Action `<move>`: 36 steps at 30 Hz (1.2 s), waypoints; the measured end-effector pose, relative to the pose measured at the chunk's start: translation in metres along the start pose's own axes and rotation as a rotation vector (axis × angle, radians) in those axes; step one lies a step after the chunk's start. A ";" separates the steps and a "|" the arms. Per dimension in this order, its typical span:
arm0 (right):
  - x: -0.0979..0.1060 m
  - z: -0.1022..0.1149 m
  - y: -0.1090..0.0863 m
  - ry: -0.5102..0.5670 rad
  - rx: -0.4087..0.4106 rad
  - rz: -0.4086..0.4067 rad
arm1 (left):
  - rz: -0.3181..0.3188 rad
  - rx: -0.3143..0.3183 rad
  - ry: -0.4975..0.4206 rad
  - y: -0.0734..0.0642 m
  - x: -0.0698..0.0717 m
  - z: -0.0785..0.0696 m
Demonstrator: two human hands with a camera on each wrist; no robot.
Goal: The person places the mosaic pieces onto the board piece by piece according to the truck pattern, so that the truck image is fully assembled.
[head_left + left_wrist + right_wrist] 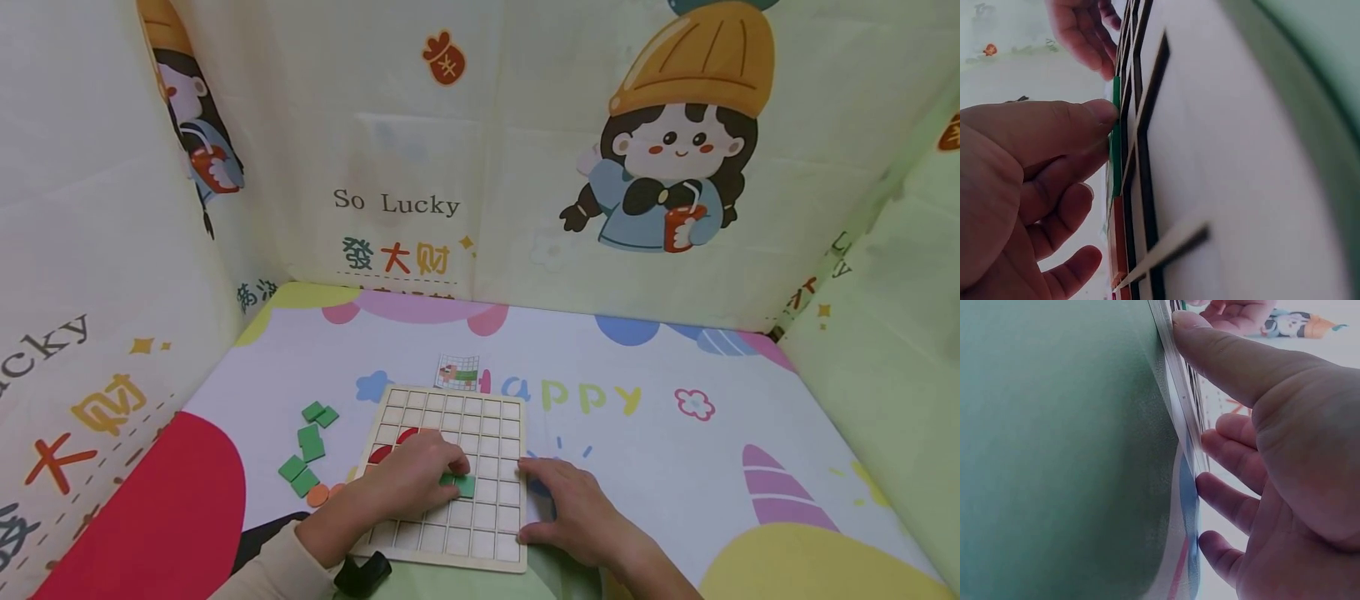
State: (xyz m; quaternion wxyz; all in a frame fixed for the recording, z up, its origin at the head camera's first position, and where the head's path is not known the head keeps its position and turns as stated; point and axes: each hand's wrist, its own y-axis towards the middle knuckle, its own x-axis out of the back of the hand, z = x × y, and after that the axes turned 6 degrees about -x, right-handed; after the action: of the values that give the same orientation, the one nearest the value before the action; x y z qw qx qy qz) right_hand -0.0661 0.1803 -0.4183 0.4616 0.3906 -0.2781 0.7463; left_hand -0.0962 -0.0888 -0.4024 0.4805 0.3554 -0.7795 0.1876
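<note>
A wooden grid board (pixel 483 518) lies on the table before me. My left hand (pixel 416 477) reaches over it, thumb and fingertip pinching a green square tile (pixel 466 487) in the middle of the grid. In the left wrist view, the green strip (pixel 1116 169) runs along the board's surface beneath the thumb, with an orange piece (pixel 1117 240) beside it. Red rounded pieces (pixel 380 454) sit in cells, partly covered by the left hand. My right hand (pixel 576 508) rests its thumb and fingertips against the board's right edge, fingers spread and fairly straight.
Loose green tiles (pixel 311 442) lie left of the board, with orange round pieces (pixel 318 496) nearer me. Behind the board is a small picture card (pixel 467 375) with a gridded drawing. Printed cloth walls (pixel 525 250) enclose the table at the back and sides.
</note>
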 end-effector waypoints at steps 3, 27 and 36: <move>0.000 0.000 0.000 0.002 0.000 0.006 | -0.008 0.016 -0.010 -0.004 0.002 0.002; 0.001 -0.001 -0.001 -0.014 0.021 -0.012 | -0.226 0.289 -0.202 -0.071 0.039 0.046; -0.001 -0.001 -0.001 -0.024 0.022 -0.021 | -0.236 0.411 -0.198 -0.099 0.046 0.062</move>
State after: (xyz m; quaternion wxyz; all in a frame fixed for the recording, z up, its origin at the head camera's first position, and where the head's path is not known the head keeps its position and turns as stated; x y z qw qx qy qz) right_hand -0.0652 0.1815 -0.4194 0.4615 0.4075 -0.2712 0.7399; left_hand -0.0748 -0.2122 -0.3953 0.3382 0.5509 -0.7211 0.2492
